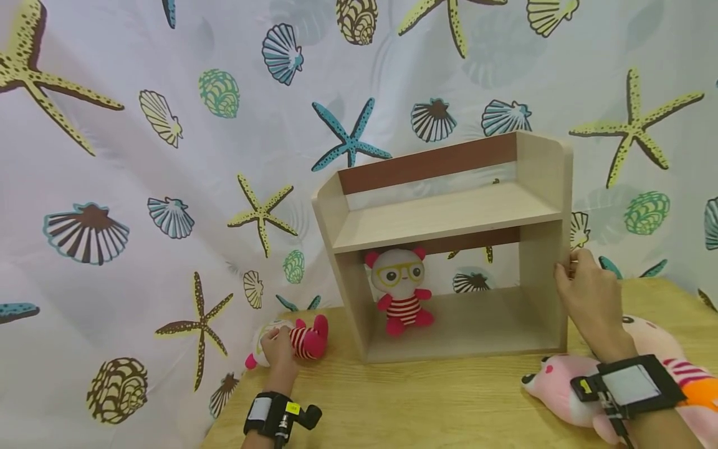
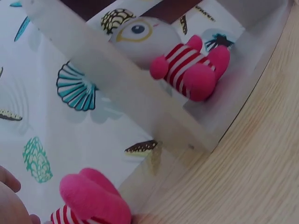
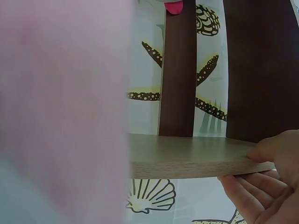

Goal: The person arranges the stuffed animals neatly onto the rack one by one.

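A wooden two-tier shelf [image 1: 449, 215] stands on the table. My right hand [image 1: 591, 299] grips its right side panel; the right wrist view shows the thumb on one face and the fingers [image 3: 252, 191] on the other. Inside the lower compartment, towards the left, sits a plush panda [image 1: 405, 290] with yellow glasses and a red-striped body. Left of the shelf, a similar plush panda [image 1: 310, 340] lies on its side, its feet towards the shelf. My left hand [image 1: 278, 352] holds it near the head, covering part of it. In the left wrist view only this panda's pink legs [image 2: 93, 193] and stripes show.
Two more plush toys lie at the right front: a pink one with a black nose [image 1: 561, 386] and a pale one [image 1: 650, 337] behind it, partly hidden by my right forearm. A curtain [image 1: 213, 143] printed with starfish and shells hangs behind the wooden table [image 1: 426, 405].
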{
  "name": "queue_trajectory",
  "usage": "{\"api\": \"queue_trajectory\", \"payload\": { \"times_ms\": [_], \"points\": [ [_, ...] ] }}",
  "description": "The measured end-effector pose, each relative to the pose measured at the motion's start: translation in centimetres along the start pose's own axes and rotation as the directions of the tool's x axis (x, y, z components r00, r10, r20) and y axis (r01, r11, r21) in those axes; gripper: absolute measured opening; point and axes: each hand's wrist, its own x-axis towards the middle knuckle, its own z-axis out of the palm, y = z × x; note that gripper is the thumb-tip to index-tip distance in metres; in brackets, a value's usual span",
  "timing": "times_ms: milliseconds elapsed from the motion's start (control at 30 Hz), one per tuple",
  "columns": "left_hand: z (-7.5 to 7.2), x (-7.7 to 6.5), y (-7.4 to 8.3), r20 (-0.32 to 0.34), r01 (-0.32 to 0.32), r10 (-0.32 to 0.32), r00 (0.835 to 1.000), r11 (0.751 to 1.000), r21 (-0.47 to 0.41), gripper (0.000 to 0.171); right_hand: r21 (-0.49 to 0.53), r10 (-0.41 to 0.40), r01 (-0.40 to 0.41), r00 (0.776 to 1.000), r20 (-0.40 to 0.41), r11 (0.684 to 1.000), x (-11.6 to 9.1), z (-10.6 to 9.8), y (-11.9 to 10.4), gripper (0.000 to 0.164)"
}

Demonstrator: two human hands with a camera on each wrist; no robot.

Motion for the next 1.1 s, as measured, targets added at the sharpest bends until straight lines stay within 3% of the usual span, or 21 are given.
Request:
{"api": "queue_trajectory", "payload": {
  "times_ms": [67, 233, 333, 500, 767, 1100],
  "points": [
    [-0.4, 0.3, -0.2, -0.028, 0.014, -0.013, 1.000, 1.000, 0.012, 0.047, 0.001, 0.003, -0.003, 1.000, 0.000, 1.000, 0.0, -0.1, 0.0, 0.030],
    [-1.3, 1.4, -0.5, -0.123, -0.020, 0.026, 0.992, 0.998, 0.052, 0.045, -0.006, -0.007, 0.007, 1.000, -0.026, 1.000, 0.1, -0.3, 0.1, 0.029],
    [-2.0, 2.1, -0.7, -0.152, 0.015, 0.000, 0.988, 0.995, 0.100, 0.051, -0.011, -0.012, 0.012, 0.999, -0.035, 1.000, 0.2, -0.3, 0.1, 0.029],
    [-2.9, 2.7, -0.7, -0.126, 0.105, -0.077, 0.989, 0.967, 0.231, 0.071, -0.009, -0.012, 0.011, 0.999, -0.040, 1.000, 0.3, -0.6, 0.0, 0.029],
    [-3.0, 3.0, -1.0, -0.112, 0.176, -0.147, 0.983, 0.933, 0.313, 0.087, -0.008, -0.001, 0.001, 1.000, -0.031, 1.000, 0.2, -0.8, 0.0, 0.029],
    [-4.0, 4.1, -2.1, -0.035, 0.183, -0.180, 0.983, 0.970, 0.162, 0.093, -0.006, 0.018, -0.018, 1.000, -0.005, 1.000, 0.1, -0.1, -0.3, 0.030]
  ]
}}
